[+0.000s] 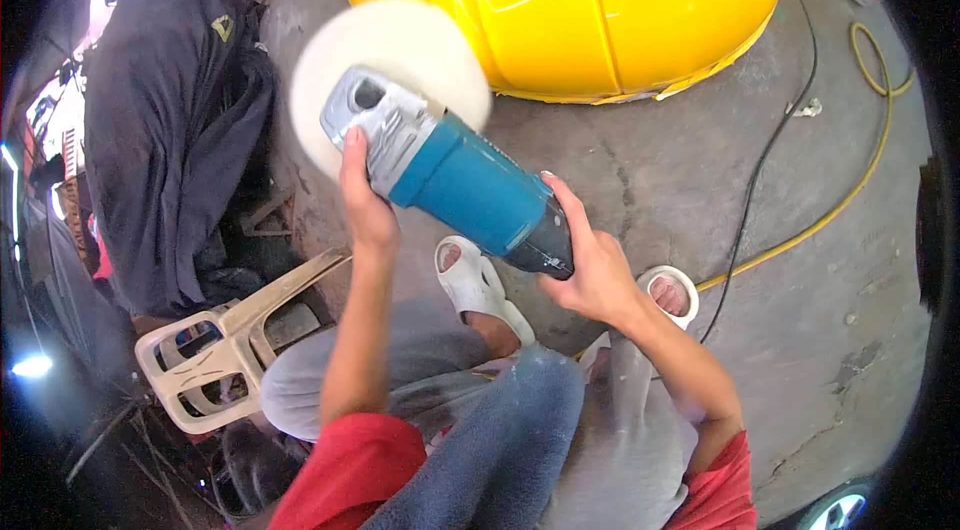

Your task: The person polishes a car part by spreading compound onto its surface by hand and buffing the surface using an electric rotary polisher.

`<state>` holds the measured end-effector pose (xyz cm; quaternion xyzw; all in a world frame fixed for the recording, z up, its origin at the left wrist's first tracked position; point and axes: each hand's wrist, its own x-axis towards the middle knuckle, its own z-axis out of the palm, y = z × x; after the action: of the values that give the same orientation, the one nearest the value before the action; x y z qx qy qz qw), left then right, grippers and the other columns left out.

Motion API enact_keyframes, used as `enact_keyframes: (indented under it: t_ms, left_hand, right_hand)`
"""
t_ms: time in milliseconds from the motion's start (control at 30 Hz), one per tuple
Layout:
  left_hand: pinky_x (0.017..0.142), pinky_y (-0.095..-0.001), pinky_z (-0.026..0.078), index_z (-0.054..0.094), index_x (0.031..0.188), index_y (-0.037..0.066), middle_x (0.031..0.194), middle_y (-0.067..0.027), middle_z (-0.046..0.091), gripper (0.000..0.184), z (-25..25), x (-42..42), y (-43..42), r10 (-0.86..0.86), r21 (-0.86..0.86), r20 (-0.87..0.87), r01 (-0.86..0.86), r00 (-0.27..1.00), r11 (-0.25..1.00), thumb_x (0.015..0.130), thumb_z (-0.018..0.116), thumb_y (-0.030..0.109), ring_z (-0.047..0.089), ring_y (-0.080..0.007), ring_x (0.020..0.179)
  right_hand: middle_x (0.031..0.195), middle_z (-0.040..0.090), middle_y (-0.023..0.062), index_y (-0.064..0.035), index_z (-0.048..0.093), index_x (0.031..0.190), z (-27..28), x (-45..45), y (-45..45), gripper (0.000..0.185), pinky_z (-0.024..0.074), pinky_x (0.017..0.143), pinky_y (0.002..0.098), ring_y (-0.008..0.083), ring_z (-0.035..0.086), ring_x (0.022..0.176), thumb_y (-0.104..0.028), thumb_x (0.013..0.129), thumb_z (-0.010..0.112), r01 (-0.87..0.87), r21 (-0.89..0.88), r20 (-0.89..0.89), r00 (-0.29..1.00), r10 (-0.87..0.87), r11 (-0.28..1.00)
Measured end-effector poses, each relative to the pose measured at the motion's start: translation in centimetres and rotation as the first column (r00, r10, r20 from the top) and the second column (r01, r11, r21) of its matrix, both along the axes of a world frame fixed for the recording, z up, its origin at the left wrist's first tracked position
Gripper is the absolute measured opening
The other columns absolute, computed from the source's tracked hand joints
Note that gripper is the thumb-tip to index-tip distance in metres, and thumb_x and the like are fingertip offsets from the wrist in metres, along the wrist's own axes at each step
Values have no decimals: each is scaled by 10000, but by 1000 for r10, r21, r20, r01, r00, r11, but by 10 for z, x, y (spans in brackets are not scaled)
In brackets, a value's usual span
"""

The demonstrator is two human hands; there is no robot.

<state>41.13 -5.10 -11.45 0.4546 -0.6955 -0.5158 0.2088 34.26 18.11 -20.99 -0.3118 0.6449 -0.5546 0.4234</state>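
Note:
A blue polisher [478,188] with a silver-grey head and black rear end is held in front of me, above the floor. Its round white buffing pad [320,55] faces away from me and overlaps the edge of a glossy yellow curved panel [545,5] in the view; whether they touch I cannot tell. My left hand [366,198] is closed on the side of the grey head, thumb up along it. Around the black rear end wraps my right hand [598,268]. The pad's edge looks smooth, and its working face is hidden.
A beige plastic chair [215,360] lies at the left, near a dark cloth [165,130] draped over something. A black cable [757,175] and a yellow hose [850,195] run across the concrete floor on the right. My sandalled feet are below the polisher.

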Motion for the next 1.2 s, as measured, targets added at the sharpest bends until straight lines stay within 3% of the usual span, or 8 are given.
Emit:
enact_keyframes:
  t_ms: [67, 200, 333, 400, 600, 733, 1067, 1200]
  left_hand:
    - [977, -356, 445, 546, 1285, 32, 1197, -101, 642, 527, -22, 20, 10, 161, 195, -236, -115, 958, 974, 1007, 426, 463, 609, -211, 1105]
    - [969, -390, 460, 539, 1312, 71, 1223, -78, 640, 584, -70, 36, 50, 393, 471, -346, -204, 852, 858, 985, 423, 540, 599, -222, 1129]
    - [996, -421, 440, 537, 1325, 105, 1270, -62, 618, 611, -98, 27, 111, 599, 705, -283, -261, 749, 659, 963, 429, 585, 573, -232, 1169]
    - [1034, -384, 408, 493, 1370, 85, 1319, -60, 578, 640, -115, 29, 133, 628, 819, -265, -172, 732, 547, 967, 448, 580, 540, -212, 1216]
    - [1025, -436, 417, 512, 1354, 127, 1308, -55, 590, 666, -118, 19, 133, 675, 856, -263, -156, 689, 493, 934, 433, 638, 553, -244, 1196]
    - [1009, -427, 433, 508, 1355, 124, 1295, -63, 593, 682, -104, 27, 88, 619, 760, -387, -144, 683, 634, 931, 425, 652, 560, -242, 1185]
    - [1002, -401, 431, 520, 1339, 120, 1269, -52, 606, 678, -135, 37, 92, 689, 804, -252, -249, 680, 540, 928, 444, 654, 573, -222, 1156]
    - [1004, -393, 429, 517, 1341, 114, 1266, -50, 604, 688, -119, 36, 74, 702, 803, -373, -167, 607, 572, 930, 438, 660, 577, -222, 1146]
  right_hand:
    - [847, 679, 242, -233, 127, 1529, 3, -14, 9, 1047, 534, 708, 532, 470, 652, 775, -105, 683, 730, -79, 91, -103, 991, 89, 993]
    - [834, 687, 206, -274, 142, 1535, 20, -43, 38, 1075, 540, 673, 523, 430, 664, 745, -122, 668, 760, -204, 384, -324, 884, 338, 901]
    - [820, 683, 174, -275, 183, 1530, 50, -65, 76, 1051, 537, 656, 500, 406, 668, 725, -126, 665, 760, -191, 573, -386, 795, 468, 797]
    - [811, 681, 169, -275, 202, 1526, 61, -71, 93, 1038, 537, 655, 492, 398, 669, 722, -134, 665, 764, -183, 640, -376, 773, 512, 746]
    - [841, 680, 149, -263, 241, 1516, 77, -69, 81, 1032, 537, 657, 472, 374, 676, 751, -153, 648, 788, -115, 676, -447, 721, 529, 728]
    - [912, 679, 155, -251, 243, 1515, 71, -58, 45, 1068, 540, 665, 470, 374, 676, 784, -136, 614, 806, -130, 583, -506, 715, 483, 802]
    - [987, 691, 153, -245, 250, 1510, 57, -50, 38, 1025, 552, 682, 464, 377, 680, 823, -200, 639, 788, -133, 677, -409, 750, 520, 724]
    - [1026, 692, 151, -242, 246, 1511, 56, -44, 22, 1040, 553, 692, 460, 375, 681, 848, -191, 629, 794, -116, 599, -524, 691, 498, 792]
